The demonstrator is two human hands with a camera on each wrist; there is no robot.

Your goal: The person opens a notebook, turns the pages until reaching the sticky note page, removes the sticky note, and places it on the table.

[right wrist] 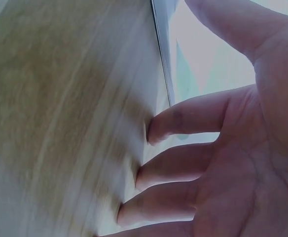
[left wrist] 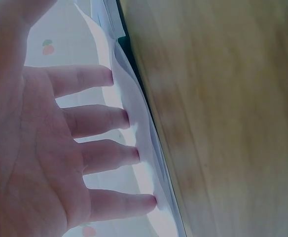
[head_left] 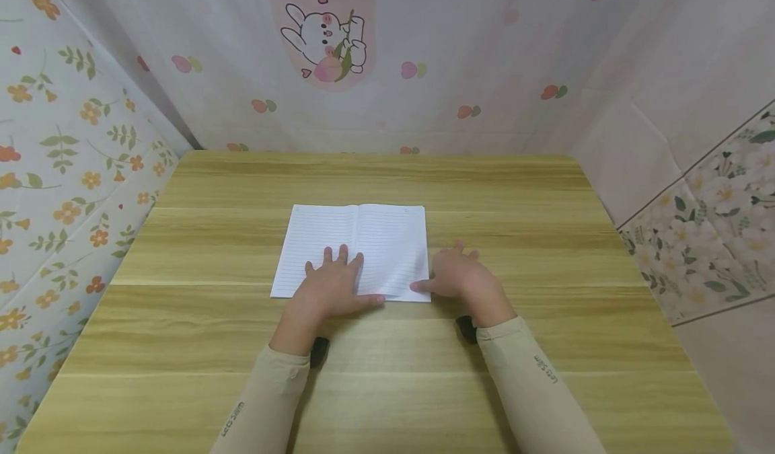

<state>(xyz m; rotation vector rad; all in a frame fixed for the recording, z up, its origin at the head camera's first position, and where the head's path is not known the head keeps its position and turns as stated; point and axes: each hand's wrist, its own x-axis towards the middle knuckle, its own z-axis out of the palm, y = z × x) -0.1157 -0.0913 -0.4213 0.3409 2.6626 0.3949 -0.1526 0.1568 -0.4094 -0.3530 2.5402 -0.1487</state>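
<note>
Notebook (head_left: 357, 249) lies open near the middle of the wooden bench (head_left: 545, 239), its lined pages facing up and its spine running away from the person. The left hand (head_left: 331, 286) rests flat on the lower part of the left page, fingers straight and spread, thumb stretched along the near edge. The right hand (head_left: 455, 276) sits on the bench just beside the book's lower right corner, its fingers loosely extended, with the thumb tip touching the right page's edge.

From the head camera, both beige sleeves (head_left: 533, 380) and the whole spread of the book show, along with the patterned cloth walls (head_left: 72, 158) around the bench. The left wrist camera shows what that view cannot: the left hand (left wrist: 40, 148) seen from the palm side, four fingertips (left wrist: 129, 118) pressing on a white page (left wrist: 134, 113) that curves up slightly above the stacked page edges. The right wrist camera shows the right hand (right wrist: 233, 163) from beneath, fingertips (right wrist: 154, 131) touching the bench (right wrist: 60, 123) surface, with the notebook's edge (right wrist: 163, 64) just beyond the index finger.
</note>
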